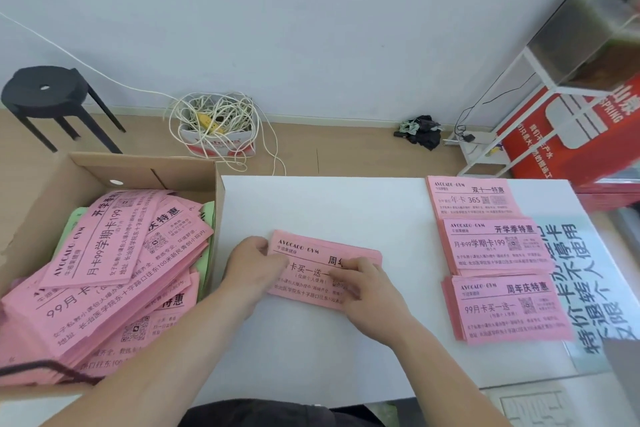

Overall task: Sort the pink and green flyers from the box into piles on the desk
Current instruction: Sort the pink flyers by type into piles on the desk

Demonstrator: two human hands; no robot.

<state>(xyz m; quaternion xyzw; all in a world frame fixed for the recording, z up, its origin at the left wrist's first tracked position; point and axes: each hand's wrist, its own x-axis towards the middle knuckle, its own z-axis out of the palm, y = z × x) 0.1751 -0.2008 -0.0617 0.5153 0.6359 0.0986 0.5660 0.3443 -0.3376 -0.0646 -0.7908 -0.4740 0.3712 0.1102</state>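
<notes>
A small stack of pink flyers (pixel 311 253) lies in the middle of the white desk (pixel 346 204). My left hand (pixel 252 262) grips its left edge. My right hand (pixel 363 279) rests on its right part with the fingers curled over the paper. On the left stands a cardboard box (pixel 104 166) full of loose pink flyers (pixel 104 274), with green flyers (pixel 72 229) showing underneath. Three sorted pink piles sit at the desk's right: a far pile (pixel 472 198), a middle pile (pixel 497 244) and a near pile (pixel 507 308).
A printed white sign (pixel 588 274) lies under the right-hand piles. Beyond the desk on the floor are a black stool (pixel 52 97), a box of tangled white cable (pixel 218 125), a white metal rack (pixel 519 107) and a red carton (pixel 571 128).
</notes>
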